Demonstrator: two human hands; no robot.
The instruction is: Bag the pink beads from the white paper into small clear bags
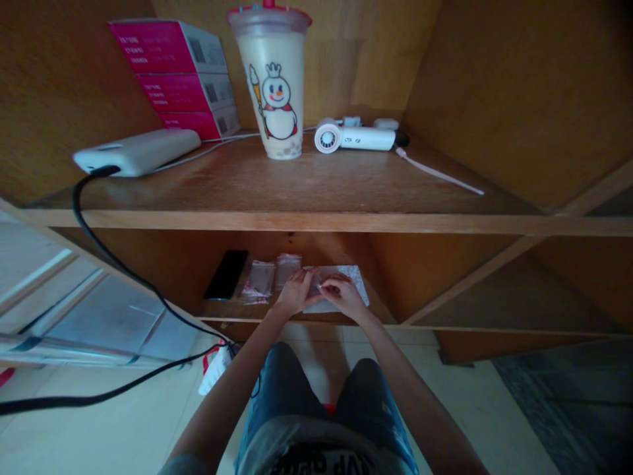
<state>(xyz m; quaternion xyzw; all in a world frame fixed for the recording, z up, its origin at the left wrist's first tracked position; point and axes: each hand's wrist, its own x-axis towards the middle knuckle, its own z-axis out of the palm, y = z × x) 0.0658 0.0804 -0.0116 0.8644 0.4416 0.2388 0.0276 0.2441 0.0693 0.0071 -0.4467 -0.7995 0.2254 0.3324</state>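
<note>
On the lower shelf, my left hand point(295, 291) and my right hand point(342, 295) meet over a white patterned sheet point(360, 282). Between them is a small clear plastic bag point(315, 285), partly covered by the fingers. My left fingers and thumb are closed on its left side. The right thumb and forefinger pinch at its right edge, the other fingers curled. Left of my hands lie stacks of small clear plastic bags point(260, 278), some with red marks at the bottom, and another bag stack point(287, 269) behind. What is inside the bags is too small to make out.
A black phone point(226, 274) lies at the lower shelf's left. On the upper shelf point(297, 191) stand pink boxes point(163, 72), a drink cup point(274, 86), a white power bank point(143, 150) and a small white fan point(366, 138). A black cable point(123, 267) hangs down at left.
</note>
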